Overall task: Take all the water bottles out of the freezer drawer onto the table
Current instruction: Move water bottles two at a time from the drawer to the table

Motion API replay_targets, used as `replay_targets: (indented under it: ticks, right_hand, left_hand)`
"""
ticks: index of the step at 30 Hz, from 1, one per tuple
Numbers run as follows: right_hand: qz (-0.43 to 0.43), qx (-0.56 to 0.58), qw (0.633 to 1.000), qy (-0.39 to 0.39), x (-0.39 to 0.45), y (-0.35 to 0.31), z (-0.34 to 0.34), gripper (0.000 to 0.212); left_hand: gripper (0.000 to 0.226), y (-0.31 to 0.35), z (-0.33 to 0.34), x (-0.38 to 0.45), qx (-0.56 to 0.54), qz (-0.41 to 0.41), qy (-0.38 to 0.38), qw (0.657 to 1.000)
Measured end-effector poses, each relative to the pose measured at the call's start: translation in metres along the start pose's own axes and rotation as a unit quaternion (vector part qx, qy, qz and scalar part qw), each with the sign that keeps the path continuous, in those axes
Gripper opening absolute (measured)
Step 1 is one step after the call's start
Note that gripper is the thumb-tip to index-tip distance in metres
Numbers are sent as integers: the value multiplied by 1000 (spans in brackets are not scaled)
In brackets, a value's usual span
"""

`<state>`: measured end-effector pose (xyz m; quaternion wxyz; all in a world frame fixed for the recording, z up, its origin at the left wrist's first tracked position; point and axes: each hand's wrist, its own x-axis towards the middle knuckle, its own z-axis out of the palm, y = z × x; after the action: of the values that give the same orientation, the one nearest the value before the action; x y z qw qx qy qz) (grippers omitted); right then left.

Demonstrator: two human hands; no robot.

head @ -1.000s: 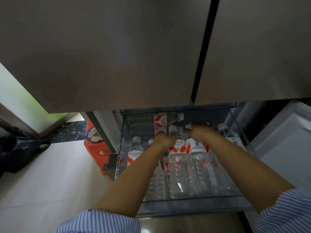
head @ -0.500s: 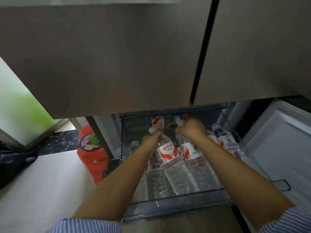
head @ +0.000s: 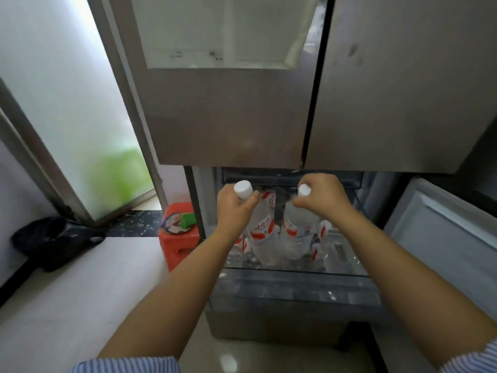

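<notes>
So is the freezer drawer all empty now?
No, more clear plastic water bottles with red-and-white labels lie in the clear freezer drawer beneath the two bottles held by the left hand and right hand.

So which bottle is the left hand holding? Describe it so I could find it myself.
Start at the open freezer drawer below the grey fridge doors. Two bottles are lifted above the rest lying there. The left hand's bottle is the one nearer the orange container, gripped at the neck by the left hand; its white cap shows fully, its red label faces up.
</notes>
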<state>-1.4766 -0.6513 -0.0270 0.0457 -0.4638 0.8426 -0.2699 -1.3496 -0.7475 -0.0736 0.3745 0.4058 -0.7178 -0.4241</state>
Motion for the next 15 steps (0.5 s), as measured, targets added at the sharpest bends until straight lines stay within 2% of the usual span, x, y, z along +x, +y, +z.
replay_targets:
  ticks: [4,7,11,15]
  right_hand:
    - [-77,44,995,45,-29,-36,-14,26]
    - [-79,115,987,85,-44,-72,-26,25]
    - [-115,202,973,8,-83,-127,-31,20]
    - [-228,159,957,-83,-137,-188,-9,27]
  left_hand:
    - [20,32,-43,-38,62,86,74,992]
    - [29,51,-85,-70,134,112,131,976]
    - [36,59,-156,-126,194,57,193,960]
    - [42,54,-222,-186,281,-15,185,942]
